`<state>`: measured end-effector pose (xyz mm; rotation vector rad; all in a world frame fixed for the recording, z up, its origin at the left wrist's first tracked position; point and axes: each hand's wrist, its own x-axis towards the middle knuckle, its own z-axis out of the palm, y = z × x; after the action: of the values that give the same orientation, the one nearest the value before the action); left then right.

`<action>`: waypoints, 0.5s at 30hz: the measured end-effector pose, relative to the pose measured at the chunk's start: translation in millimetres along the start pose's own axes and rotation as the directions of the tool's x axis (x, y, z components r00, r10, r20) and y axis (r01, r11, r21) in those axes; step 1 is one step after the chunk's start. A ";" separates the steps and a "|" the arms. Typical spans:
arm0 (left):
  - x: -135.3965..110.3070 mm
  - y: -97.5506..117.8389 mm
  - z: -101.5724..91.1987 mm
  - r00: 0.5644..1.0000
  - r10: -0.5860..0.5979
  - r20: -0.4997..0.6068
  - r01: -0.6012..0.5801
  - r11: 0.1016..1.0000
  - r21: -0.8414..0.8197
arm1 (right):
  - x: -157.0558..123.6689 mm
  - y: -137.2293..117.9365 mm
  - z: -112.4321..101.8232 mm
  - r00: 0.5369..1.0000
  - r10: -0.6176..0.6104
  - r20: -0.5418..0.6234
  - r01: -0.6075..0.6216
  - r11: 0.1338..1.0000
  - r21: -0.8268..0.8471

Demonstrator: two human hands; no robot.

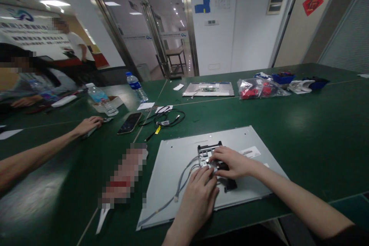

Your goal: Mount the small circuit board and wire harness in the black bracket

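A flat grey-white display panel [164,177] lies back side up on the green table. Near its middle sits a black bracket [211,146] with a metal and board-like part, and grey cables [180,184] run from it to the left. My left hand [200,192] rests with its fingers stretched flat against the near side of the bracket. Over the bracket's right part, my right hand [235,163] has thumb and fingers bent close together around a small part. The fingers hide what is between them. Both hands' fingertips almost meet.
Left of the panel lies a blurred-out reddish packet [123,177], with a phone [129,123] and a coiled black cable [170,121] beyond. A co-worker's hand [89,125] reaches in from the left near bottles [100,98]. Another panel [209,89] and plastic bags [259,89] lie farther back.
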<state>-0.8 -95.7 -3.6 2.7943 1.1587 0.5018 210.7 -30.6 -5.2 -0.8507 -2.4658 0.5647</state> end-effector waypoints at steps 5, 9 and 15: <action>-0.3 -1.9 -0.7 0.999 -0.022 0.028 0.023 0.999 -0.035 | 3.4 3.8 4.9 0.999 0.040 -0.027 -0.039 0.999 0.037; 0.9 -2.3 -1.6 0.999 -0.030 0.033 0.031 0.998 -0.049 | 4.4 7.9 10.0 0.997 0.048 -0.067 -0.046 0.998 0.035; 0.9 -2.5 -3.8 0.999 -0.044 0.029 0.046 0.995 -0.086 | 4.1 7.5 5.9 0.998 0.032 -0.051 -0.031 0.999 0.027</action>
<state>-3.2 -93.5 -0.3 2.6874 1.1627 0.4967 208.1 -23.8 -12.6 -0.8843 -2.3978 0.5779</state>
